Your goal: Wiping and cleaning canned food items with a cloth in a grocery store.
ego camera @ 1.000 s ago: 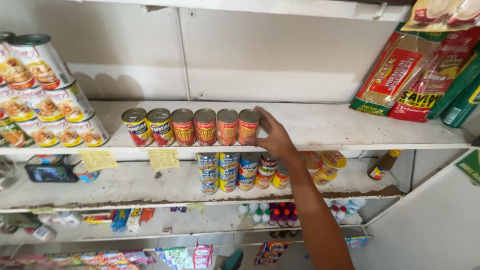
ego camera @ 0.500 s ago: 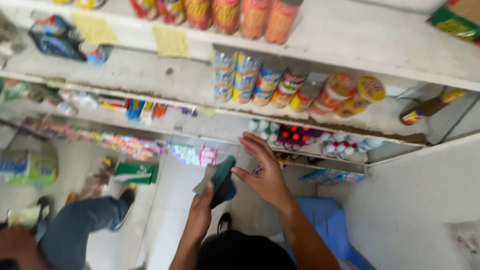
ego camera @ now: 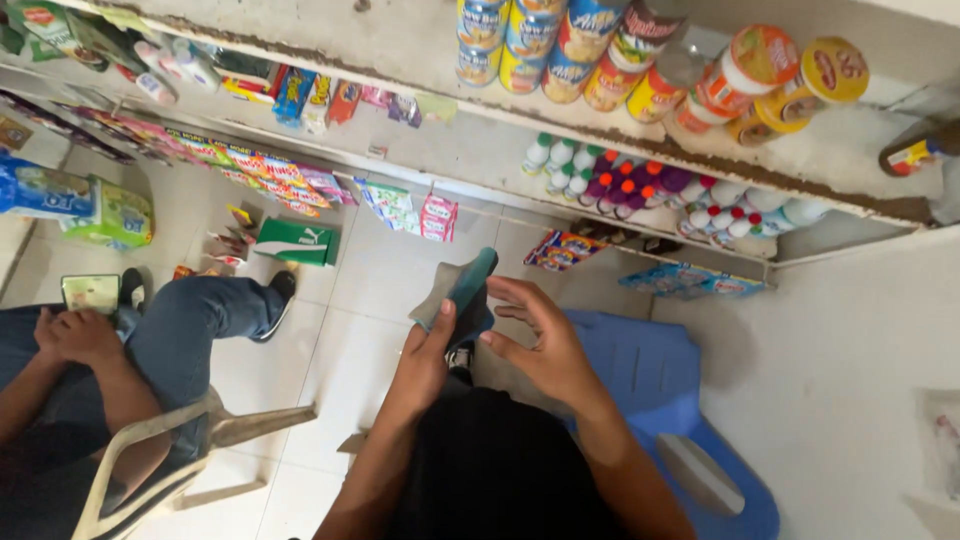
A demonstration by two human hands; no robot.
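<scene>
Your left hand (ego camera: 425,360) grips the folded teal cloth (ego camera: 462,296); your right hand (ego camera: 540,345) hovers spread beside it, seemingly refolding; next needs a pinch.

Head-worn view, steeply downward, close above shelves (ego camera: 420,60).

Even, bright daylight; soft shadows under shelves (ego camera: 560,125); slight motion blur throughout; wide-angle tilt at edges.

Cloth (ego camera: 462,292) in left hand (ego camera: 425,360), right hand (ego camera: 540,345) just beside it; stool (ego camera: 670,400) right, seated person (ego camera: 110,370) left, shelves (ego camera: 560,130) ahead.
</scene>
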